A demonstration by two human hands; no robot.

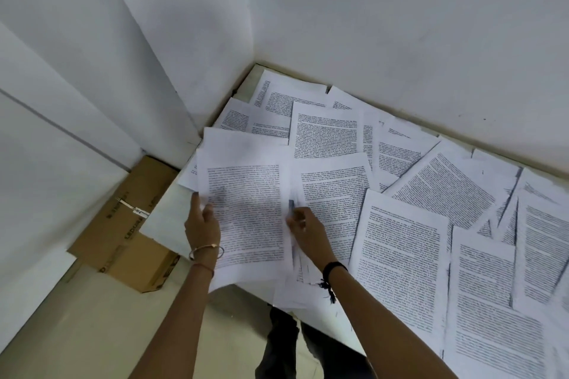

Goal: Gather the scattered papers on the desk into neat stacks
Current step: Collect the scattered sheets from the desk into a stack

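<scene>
— Where are the papers seen?

— Printed sheets (pixel 403 255) are spread over nearly the whole bench (pixel 161 224), overlapped and turned at many angles, right up to the white wall (pixel 400 24) and into the far corner. A sheaf (pixel 249 212) is held at the bench's left end, over other pages, and its lower edge is carried out past the near edge of the bench.

— How is the sheaf held?

— Its left edge is grasped by the left grip (pixel 201 229), with the thumb laid on the printed face and the fingers curled behind. Its right edge is pinched by the right grip (pixel 308 229), the fingers bent in toward the paper. Whether one sheet or several are caught on that side cannot be told.

— Is anything worn at the wrists?

— A thin metal bangle (pixel 207 251) is seen at the left wrist, and a dark band (pixel 334 269) with a hanging tassel at the right.

— What else is shown?

— A brown cardboard box (pixel 123 224) is set on the floor, against the wall and just beside the bench's left end. Dark trousers (pixel 283 344) are glimpsed below the near edge. The print on the pages is too blurred to be read.
</scene>
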